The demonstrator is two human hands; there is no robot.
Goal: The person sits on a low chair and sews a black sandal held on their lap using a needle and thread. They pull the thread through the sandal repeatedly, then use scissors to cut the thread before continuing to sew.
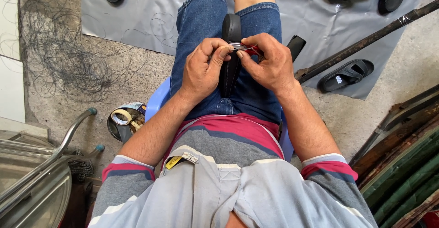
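Two hands meet over our lap. Our left hand [203, 70] has its fingers curled tight on the side of a black sandal [230, 54] that stands up between our knees. Our right hand [267, 63] pinches a small red tool [253, 49] against the top of the sandal. At 8 o'clock from our hands, a tape roll [121, 116] sits in a tin on the floor. At 3 o'clock, another black sandal [346, 75] lies on a grey sheet [146, 17].
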